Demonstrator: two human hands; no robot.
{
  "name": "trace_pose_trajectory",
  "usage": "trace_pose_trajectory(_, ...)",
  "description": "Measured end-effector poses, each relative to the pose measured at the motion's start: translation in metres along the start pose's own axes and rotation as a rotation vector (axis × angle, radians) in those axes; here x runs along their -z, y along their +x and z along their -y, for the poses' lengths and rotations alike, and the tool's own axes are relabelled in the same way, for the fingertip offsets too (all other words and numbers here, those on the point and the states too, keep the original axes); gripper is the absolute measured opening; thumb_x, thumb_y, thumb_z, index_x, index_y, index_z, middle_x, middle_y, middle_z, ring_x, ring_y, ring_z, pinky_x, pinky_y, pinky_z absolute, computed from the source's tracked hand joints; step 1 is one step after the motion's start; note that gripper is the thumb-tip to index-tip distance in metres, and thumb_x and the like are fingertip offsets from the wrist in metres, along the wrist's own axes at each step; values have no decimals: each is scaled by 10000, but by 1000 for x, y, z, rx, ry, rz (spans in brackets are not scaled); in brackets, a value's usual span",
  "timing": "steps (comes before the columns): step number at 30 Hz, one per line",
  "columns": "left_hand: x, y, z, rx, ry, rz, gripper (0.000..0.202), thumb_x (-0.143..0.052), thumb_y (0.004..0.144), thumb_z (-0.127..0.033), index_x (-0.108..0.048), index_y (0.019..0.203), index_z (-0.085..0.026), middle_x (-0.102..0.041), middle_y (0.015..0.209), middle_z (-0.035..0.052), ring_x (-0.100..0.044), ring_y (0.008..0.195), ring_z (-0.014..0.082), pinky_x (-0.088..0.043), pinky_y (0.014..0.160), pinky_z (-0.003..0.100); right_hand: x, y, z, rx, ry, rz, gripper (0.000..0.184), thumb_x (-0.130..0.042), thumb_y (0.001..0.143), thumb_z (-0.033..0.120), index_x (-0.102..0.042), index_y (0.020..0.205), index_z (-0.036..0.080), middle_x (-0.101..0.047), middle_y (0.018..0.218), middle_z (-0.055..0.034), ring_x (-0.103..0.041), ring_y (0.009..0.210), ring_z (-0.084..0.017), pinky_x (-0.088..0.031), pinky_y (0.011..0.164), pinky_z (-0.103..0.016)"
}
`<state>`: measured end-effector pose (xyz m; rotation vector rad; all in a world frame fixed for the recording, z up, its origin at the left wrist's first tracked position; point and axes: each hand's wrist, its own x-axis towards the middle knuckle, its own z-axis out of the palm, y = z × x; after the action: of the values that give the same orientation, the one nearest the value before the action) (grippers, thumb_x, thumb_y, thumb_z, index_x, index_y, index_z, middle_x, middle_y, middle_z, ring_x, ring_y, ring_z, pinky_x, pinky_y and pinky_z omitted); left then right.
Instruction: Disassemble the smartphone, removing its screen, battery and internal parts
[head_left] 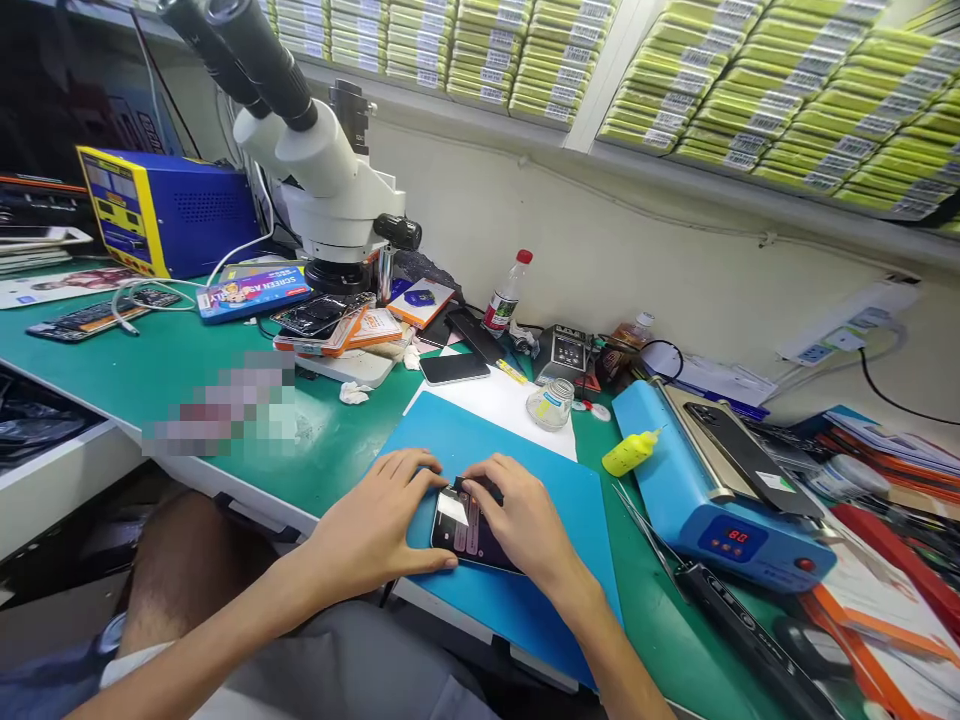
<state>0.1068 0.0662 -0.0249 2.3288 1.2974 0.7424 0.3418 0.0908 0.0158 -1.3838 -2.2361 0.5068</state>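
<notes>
A dark smartphone point(463, 527) lies flat on a blue work mat point(525, 470) at the bench's near edge. My left hand point(375, 520) cups its left side, fingers curled over the top edge and thumb along the bottom. My right hand point(521, 520) rests on its right half, fingertips pressed on the top edge. Part of the screen shows between both hands.
A blue heating plate point(712, 500) with a red display and a phone on it stands at right, a yellow squeeze bottle point(631, 452) beside it. A small glass jar point(550, 404), another phone point(454, 369), a microscope point(330, 170), a blue power unit point(165, 210) and boxes sit behind.
</notes>
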Motion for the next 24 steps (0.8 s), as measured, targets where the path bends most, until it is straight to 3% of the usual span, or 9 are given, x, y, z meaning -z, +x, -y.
trace_pose_trajectory(19, 3, 3, -3, -5, 15, 31, 772, -957, 793, -653, -686, 1352, -195, -647, 1516, 156, -536, 1515, 421, -493, 1242, 592, 3, 4, 6, 69, -168, 57, 214, -551, 1103, 246, -763, 1072, 247, -784, 1041, -59, -740, 931, -243, -552, 839, -368)
trace_pose_trajectory(24, 1, 3, -2, -13, -11, -15, 757, -956, 788, -659, -693, 1345, -220, -657, 1501, 140, -547, 1507, 420, -512, 1223, 583, 6, 8, 8, 50, -167, 72, 201, -573, 1066, 233, -752, 979, 259, -777, 977, -51, -731, 909, -234, -534, 832, -351)
